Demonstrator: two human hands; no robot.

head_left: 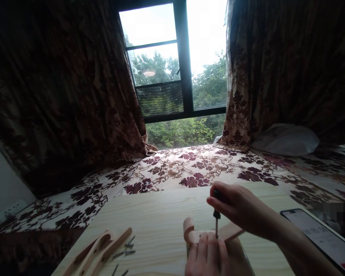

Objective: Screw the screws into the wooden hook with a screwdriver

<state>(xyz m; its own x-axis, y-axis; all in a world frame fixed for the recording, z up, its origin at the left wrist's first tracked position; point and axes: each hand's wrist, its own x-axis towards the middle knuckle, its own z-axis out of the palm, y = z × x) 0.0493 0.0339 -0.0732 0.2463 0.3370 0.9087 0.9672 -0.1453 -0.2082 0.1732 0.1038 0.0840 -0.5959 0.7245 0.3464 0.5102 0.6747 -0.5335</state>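
My right hand [232, 205] is closed around the black handle of a screwdriver [217, 215], held upright. Its metal shaft points down, the tip meeting a curved wooden piece [193, 234] beside my left fingertips. That piece has a rounded, upturned end on the left, and a straight wooden part [232, 231] runs out to the right under my right wrist. With fingers laid together across it, my left hand [208, 255] holds the curved piece down. Whether a screw sits under the tip is hidden by my fingers.
A pale wooden board [158, 214] lies beneath everything. On its left are several wooden pieces [99, 251] with holes, and loose screws [129, 245]. A phone [319, 237] showing a timer lies at the right. Beyond are floral cloth [195, 165], curtains and a window.
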